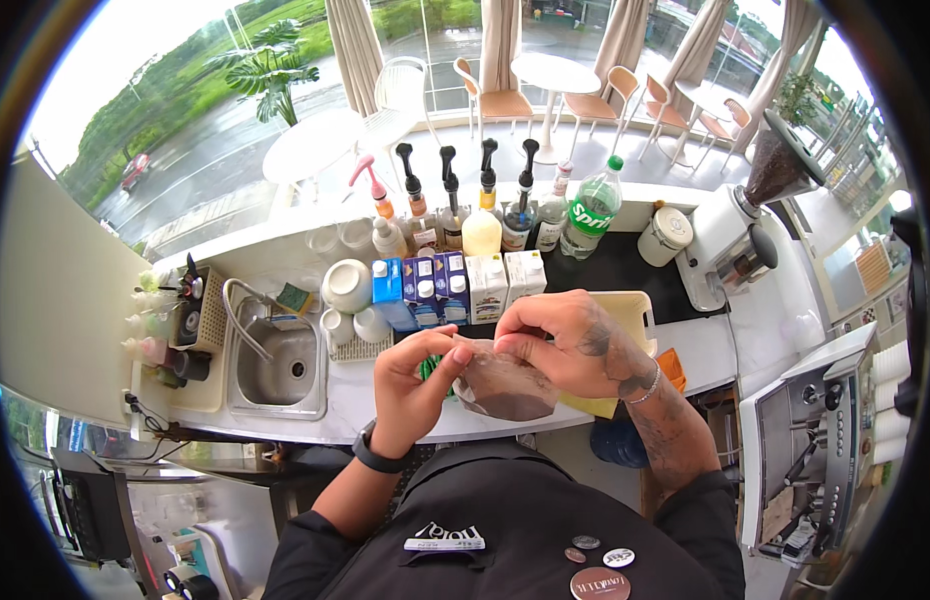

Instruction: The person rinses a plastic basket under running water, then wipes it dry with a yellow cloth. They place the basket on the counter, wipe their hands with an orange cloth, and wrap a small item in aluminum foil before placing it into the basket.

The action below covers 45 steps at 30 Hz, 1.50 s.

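A clear plastic bag [510, 386] with brown powder in its lower part hangs in front of my chest, above the counter's near edge. My left hand [416, 379] pinches its upper left corner between thumb and fingers. On the other side, my right hand [566, 345] grips the top edge with bent fingers, its thumb on the plastic. Both hands are close together at the bag's mouth; whether it is unsealed I cannot tell. Something green [432, 367] shows partly behind my left hand. A cream plastic basket [643, 300] sits behind my right hand, partly covered by it.
Milk cartons [435, 289] and pump bottles [483, 225] line the counter's back, beside a Sprite bottle [592, 210]. White cups [348, 289] stand left, near a steel sink [277, 375]. To the right are a lidded canister [665, 236], a coffee grinder [716, 247] and an espresso machine [802, 442].
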Available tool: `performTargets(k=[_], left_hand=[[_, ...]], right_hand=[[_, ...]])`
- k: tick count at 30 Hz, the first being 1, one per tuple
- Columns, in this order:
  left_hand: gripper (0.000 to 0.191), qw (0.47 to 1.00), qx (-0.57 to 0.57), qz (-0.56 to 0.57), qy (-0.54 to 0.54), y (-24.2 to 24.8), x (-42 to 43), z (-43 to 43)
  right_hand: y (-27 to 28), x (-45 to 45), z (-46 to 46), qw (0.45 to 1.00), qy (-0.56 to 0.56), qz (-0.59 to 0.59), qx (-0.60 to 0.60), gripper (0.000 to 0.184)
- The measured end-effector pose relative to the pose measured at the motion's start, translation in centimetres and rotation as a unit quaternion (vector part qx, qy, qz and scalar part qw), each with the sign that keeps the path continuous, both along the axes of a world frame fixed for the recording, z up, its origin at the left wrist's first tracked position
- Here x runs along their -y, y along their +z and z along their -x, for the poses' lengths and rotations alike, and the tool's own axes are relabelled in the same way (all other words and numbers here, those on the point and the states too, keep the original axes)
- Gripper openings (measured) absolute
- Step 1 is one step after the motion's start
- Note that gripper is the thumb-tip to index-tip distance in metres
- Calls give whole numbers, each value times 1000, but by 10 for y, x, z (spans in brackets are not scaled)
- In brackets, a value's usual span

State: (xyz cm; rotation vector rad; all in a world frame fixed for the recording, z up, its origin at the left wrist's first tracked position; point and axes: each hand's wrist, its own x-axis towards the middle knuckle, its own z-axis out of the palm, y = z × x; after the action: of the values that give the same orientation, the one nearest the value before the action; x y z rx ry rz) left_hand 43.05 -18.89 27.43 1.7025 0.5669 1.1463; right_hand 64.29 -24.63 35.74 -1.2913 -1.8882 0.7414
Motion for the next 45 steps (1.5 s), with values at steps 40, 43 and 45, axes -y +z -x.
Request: performTargets(k=[40, 43, 45], left_hand=[[89, 907, -41, 355, -224, -136, 25, -25], [88, 896, -58, 367, -242, -136, 21, -27], [91, 899, -77, 377, -211, -137, 25, -39]], right_hand=[[-269, 179, -247, 764, -643, 53, -19, 25], [-374, 213, -274, 744, -637, 47, 195, 37], [-406, 222, -248, 719, -549, 104, 414, 41]])
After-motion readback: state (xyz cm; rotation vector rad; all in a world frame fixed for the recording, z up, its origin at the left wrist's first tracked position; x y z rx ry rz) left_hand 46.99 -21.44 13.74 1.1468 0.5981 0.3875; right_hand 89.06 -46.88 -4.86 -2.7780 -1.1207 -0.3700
